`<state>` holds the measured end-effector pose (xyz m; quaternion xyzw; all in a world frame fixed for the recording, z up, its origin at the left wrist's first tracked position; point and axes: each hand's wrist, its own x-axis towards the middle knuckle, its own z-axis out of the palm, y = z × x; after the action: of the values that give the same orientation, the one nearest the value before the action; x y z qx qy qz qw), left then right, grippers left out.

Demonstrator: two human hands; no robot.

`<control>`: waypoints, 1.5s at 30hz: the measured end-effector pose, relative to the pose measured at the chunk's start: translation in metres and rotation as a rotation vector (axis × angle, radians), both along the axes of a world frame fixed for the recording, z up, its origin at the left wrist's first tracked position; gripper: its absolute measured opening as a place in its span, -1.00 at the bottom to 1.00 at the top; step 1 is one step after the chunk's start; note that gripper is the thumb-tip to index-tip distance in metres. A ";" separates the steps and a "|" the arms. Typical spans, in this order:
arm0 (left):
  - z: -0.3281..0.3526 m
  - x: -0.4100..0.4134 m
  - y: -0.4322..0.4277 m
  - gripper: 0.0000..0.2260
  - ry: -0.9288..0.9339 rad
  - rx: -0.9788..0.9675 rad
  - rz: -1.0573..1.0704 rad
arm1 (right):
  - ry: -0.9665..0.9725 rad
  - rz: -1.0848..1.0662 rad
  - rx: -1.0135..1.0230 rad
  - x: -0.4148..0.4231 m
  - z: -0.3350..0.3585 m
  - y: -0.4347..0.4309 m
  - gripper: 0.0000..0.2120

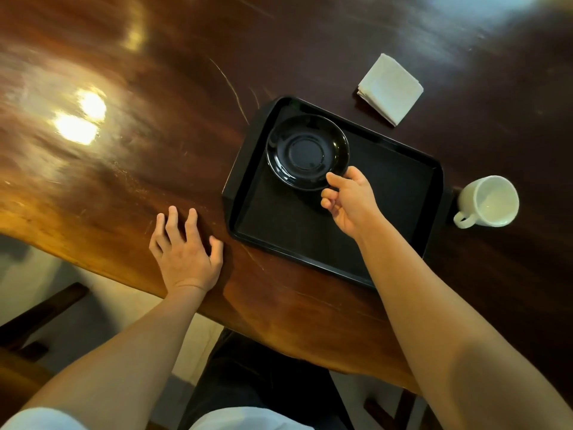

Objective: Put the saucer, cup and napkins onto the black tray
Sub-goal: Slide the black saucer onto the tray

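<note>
A black saucer (307, 152) sits in the far left corner of the black tray (400, 193). My right hand (350, 201) pinches the saucer's near right rim between thumb and fingers. A white cup (490, 201) lies tipped on the table just right of the tray, its mouth facing me and its handle at the lower left. A folded stack of white napkins (391, 88) lies on the table beyond the tray's far right edge. My left hand (184, 251) rests flat on the table left of the tray, fingers spread, holding nothing.
The dark glossy wooden table (124, 135) has a curved near edge running under my forearms. Bright light reflections show on its left part. A dark wooden bench or chair part (40, 315) is on the floor at lower left.
</note>
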<state>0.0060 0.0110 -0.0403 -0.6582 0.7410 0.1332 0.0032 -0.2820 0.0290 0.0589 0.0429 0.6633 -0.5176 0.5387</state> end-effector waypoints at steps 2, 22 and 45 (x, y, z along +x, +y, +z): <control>-0.001 0.001 0.000 -0.45 -0.005 0.002 -0.001 | -0.001 -0.004 0.018 0.000 -0.002 -0.002 -0.87; 0.000 0.001 -0.001 -0.44 0.003 0.009 -0.003 | 0.015 -0.006 0.079 -0.002 -0.012 -0.002 -0.90; 0.002 0.001 0.001 -0.44 0.002 -0.001 -0.016 | 0.129 -0.073 0.187 0.002 -0.036 -0.009 -0.83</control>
<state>0.0068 0.0118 -0.0380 -0.6520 0.7464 0.1334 0.0030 -0.2801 0.0202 0.0234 0.0837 0.7401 -0.4742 0.4695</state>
